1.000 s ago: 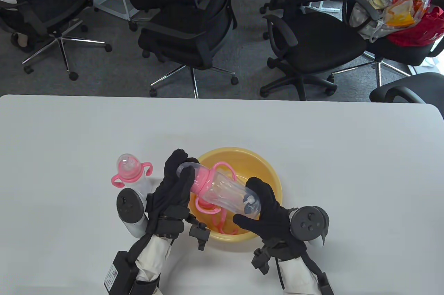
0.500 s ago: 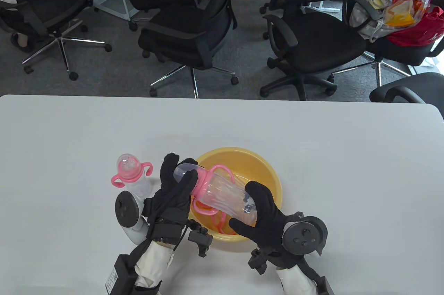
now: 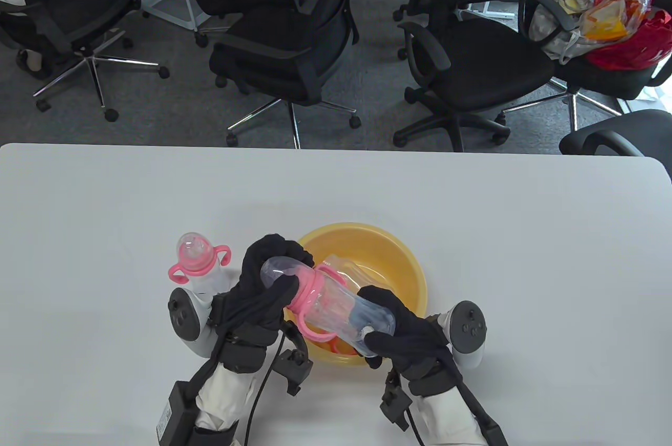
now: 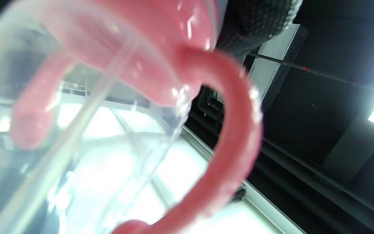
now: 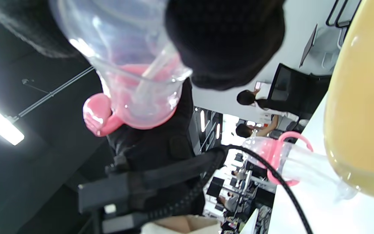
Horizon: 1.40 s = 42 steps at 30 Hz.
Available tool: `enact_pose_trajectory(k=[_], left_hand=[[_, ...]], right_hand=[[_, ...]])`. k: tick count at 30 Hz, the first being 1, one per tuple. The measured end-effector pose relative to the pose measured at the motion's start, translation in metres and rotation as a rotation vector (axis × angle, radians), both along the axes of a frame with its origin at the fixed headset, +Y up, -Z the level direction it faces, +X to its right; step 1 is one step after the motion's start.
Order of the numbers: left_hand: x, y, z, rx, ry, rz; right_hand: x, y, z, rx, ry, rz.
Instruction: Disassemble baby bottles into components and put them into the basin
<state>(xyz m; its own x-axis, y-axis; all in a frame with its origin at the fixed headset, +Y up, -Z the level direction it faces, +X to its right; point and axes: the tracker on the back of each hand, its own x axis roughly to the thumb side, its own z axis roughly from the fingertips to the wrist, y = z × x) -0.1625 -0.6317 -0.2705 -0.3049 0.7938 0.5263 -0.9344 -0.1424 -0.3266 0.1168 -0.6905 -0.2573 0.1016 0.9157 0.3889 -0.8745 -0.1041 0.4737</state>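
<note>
A clear baby bottle point(image 3: 336, 307) with a pink collar and handles is held lying sideways above the near rim of the yellow basin point(image 3: 404, 262). My left hand point(image 3: 273, 278) grips its clear cap end. My right hand point(image 3: 391, 330) grips its base. In the left wrist view the pink handle point(image 4: 239, 136) fills the frame, blurred. The right wrist view looks up at the bottle point(image 5: 131, 68) with my fingertip point(image 5: 226, 42) on its bottom. A second bottle point(image 3: 198, 263) with pink collar and clear cap stands upright left of the basin, also seen as the standing bottle point(image 5: 281, 157).
Inside the basin lie a clear part point(image 3: 344, 267) and orange-pink pieces point(image 3: 341, 346). The white table point(image 3: 525, 236) stretches wide on both sides. Black office chairs point(image 3: 294, 52) stand beyond its far edge.
Both hands drew the bottle slightly nearer and rolled it; my left fingers curled tighter round the cap, and my right hand wrapped closer round the base.
</note>
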Motion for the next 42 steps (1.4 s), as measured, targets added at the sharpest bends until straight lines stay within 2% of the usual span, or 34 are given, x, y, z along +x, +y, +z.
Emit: enact_pose_trajectory(k=[1,3,5,7,10,13,16,20,24,28,34,38,42], left_hand=[[-0.002,0.001,-0.001,0.02,-0.028,0.017],[0.0,0.005,-0.001,0.009,-0.201,0.065],[0.0,0.003,0.001,0.018,-0.144,0.103],[-0.004,0.001,0.0,-0.008,-0.039,0.137],[-0.013,-0.002,-0.004,-0.018,-0.038,0.132],[-0.022,-0.01,-0.01,-0.068,0.06,0.131],[-0.022,-0.018,-0.016,-0.118,0.137,-0.037],[-0.006,-0.031,-0.025,-0.146,0.158,-0.304],[0.018,-0.045,-0.032,-0.175,0.082,-0.609],[0.035,-0.056,-0.035,-0.19,0.033,-0.822],[0.051,-0.064,-0.035,-0.208,-0.048,-1.062],[0.061,-0.068,-0.035,-0.209,-0.115,-1.293],[0.068,-0.074,-0.035,-0.223,-0.145,-1.394]], right_hand=[[0.003,-0.005,-0.003,-0.064,0.051,-0.048],[0.003,-0.01,-0.006,-0.187,0.241,-0.183],[0.005,-0.007,-0.007,-0.185,0.244,-0.158],[0.012,-0.006,-0.007,-0.096,0.105,-0.076],[0.022,-0.007,-0.009,-0.113,0.12,-0.07],[0.033,-0.012,-0.013,-0.143,0.105,-0.142],[0.047,-0.018,-0.015,-0.166,0.052,-0.189],[0.056,-0.023,-0.017,-0.18,-0.015,-0.213],[0.063,-0.028,-0.018,-0.209,-0.045,-0.25],[0.065,-0.03,-0.018,-0.216,-0.054,-0.261],[0.066,-0.03,-0.018,-0.215,-0.055,-0.26],[0.066,-0.03,-0.018,-0.216,-0.055,-0.259],[0.066,-0.031,-0.019,-0.217,-0.053,-0.252]])
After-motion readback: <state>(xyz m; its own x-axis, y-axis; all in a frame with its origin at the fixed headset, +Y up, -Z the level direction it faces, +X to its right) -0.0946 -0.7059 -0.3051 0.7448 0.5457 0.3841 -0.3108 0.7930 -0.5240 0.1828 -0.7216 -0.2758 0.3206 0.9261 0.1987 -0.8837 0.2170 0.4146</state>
